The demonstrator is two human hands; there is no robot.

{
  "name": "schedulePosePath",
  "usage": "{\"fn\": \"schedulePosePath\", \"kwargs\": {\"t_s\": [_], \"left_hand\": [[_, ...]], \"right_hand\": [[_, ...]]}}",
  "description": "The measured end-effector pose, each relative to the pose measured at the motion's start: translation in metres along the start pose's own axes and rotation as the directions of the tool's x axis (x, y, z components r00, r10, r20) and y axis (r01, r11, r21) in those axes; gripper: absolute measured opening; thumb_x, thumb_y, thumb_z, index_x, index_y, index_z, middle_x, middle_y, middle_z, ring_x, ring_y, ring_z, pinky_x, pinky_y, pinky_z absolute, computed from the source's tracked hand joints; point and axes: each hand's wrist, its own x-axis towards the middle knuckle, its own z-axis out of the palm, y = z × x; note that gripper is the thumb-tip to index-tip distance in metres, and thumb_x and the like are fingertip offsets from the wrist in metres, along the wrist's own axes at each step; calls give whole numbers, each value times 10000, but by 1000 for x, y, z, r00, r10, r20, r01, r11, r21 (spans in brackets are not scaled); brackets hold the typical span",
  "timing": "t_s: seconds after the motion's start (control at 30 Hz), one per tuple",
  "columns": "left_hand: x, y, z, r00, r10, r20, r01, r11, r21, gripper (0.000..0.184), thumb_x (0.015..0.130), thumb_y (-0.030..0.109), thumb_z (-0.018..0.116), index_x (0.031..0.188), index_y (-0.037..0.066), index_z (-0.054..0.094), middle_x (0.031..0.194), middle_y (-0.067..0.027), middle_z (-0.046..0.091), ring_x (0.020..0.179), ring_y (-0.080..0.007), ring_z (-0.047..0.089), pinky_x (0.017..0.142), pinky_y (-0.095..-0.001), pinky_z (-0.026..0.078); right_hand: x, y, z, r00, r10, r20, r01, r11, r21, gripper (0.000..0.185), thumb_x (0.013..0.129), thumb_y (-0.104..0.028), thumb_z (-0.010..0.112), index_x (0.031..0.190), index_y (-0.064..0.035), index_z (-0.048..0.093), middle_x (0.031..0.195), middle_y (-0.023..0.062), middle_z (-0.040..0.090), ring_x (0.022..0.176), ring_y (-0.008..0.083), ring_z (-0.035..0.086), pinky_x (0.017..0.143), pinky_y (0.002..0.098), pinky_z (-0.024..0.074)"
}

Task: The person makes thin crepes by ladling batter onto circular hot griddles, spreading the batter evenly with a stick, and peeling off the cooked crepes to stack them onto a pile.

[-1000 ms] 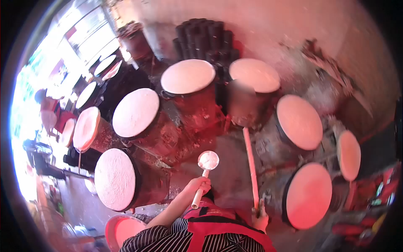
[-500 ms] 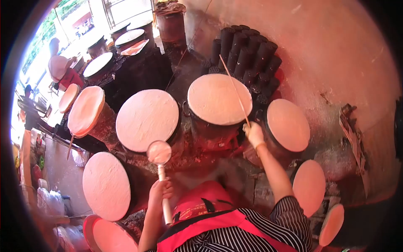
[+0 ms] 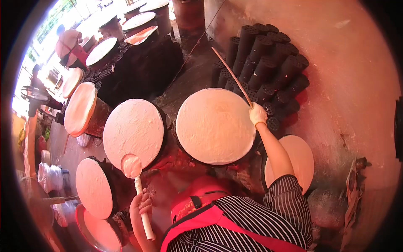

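My left hand (image 3: 142, 205) is wrapped round the pale handle of a ladle (image 3: 132, 165), whose round bowl holds pale batter. The bowl overlaps the near edge of a round griddle (image 3: 133, 128) coated with a whitish layer; whether they touch I cannot tell. My right hand (image 3: 257, 115), in a white glove, grips a long thin stick (image 3: 231, 74) that points up and left. This hand is at the right edge of the middle round griddle (image 3: 215, 126), which is covered with a pale, flat sheet. Below my right forearm lies another covered griddle (image 3: 296, 161).
Stacked black honeycomb coal cylinders (image 3: 264, 63) stand beyond my right hand. More coated griddles (image 3: 94, 188) curve round on the left, one within a red rim (image 3: 98, 231). Behind are several drum stoves (image 3: 140, 21). A person (image 3: 70, 48) bends at the far left.
My right hand has moved up and away with the stick, to the middle griddle's right edge. The ladle has shifted left and down in view. The camera view has also shifted.
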Motion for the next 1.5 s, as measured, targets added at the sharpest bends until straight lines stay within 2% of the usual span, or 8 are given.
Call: {"fn": "schedulePosePath", "kwargs": {"t_s": [0.3, 0.47, 0.6, 0.83, 0.97, 1.17, 1.3, 1.5], "left_hand": [[25, -18, 28, 1000, 5, 19, -6, 999, 36, 186, 1042, 84, 427, 1168, -48, 463, 759, -17, 390, 545, -69, 364, 393, -192, 340], [26, -20, 32, 999, 17, 42, -16, 1000, -20, 245, 1047, 93, 418, 1210, -86, 459, 753, -26, 400, 551, -80, 382, 403, -203, 369], [22, -21, 34, 999, 48, -17, -49, 996, -68, 196, 1035, 68, 437, 1178, -64, 464, 761, -15, 380, 549, -63, 359, 390, -190, 337], [-11, 18, 2, 996, 85, -22, -86, 994, -75, 210, 1038, 61, 430, 1199, -70, 457, 768, -16, 383, 556, -61, 357, 388, -173, 324], [-33, 77, -39, 996, 84, 12, -84, 996, -2, 219, 1045, 80, 408, 1204, -65, 450, 777, -27, 404, 545, -64, 364, 387, -178, 346], [-102, 192, -102, 982, 190, -12, -182, 954, 236, 206, 1010, 61, 460, 1211, 13, 458, 766, 5, 383, 533, -39, 341, 376, -161, 277], [-150, 256, -132, 957, 290, -28, -269, 918, 292, 183, 1013, 55, 455, 1192, 18, 451, 768, 2, 381, 534, -38, 339, 383, -154, 260], [-190, 315, -164, 923, 385, -16, -383, 921, 78, 172, 1021, 59, 461, 1179, -9, 466, 768, 0, 381, 539, -37, 338, 385, -156, 272]], "right_hand": [[-2, 26, 4, 998, -3, 57, -13, 959, 282, 373, 863, -367, 704, 1030, -35, 721, 874, 198, 713, 863, 412, 687, 755, 467, 524], [9, 35, 17, 996, -85, 6, 54, 688, 724, 254, 819, -192, 786, 909, 28, 697, 779, 28, 680, 701, 87, 567, 684, 266, 481], [2, 25, 16, 996, 37, -83, 0, 913, 409, 345, 854, -364, 742, 955, -35, 735, 854, 179, 728, 780, 334, 708, 721, 398, 527], [-74, -59, -53, 909, -175, -379, 238, 963, 125, 241, 907, -318, 679, 985, -94, 724, 852, 180, 707, 793, 391, 684, 691, 452, 525], [-163, -169, -142, 716, -490, -497, 543, 838, -44, 215, 867, -214, 681, 1047, -99, 704, 937, 163, 712, 855, 381, 681, 733, 441, 525], [-279, -388, -218, 560, -707, -432, 625, 702, -341, 271, 851, -200, 647, 1107, -114, 666, 1031, 174, 696, 1007, 372, 655, 844, 457, 518], [-278, -545, -208, 547, -799, -248, 611, 584, -535, 254, 940, -304, 571, 1075, -100, 636, 1086, 165, 691, 1011, 383, 653, 814, 481, 514], [-258, -727, -131, 276, -950, -146, 692, 302, -656, 169, 961, -266, 516, 1006, -135, 613, 1004, 123, 705, 922, 345, 688, 771, 456, 545]]}}
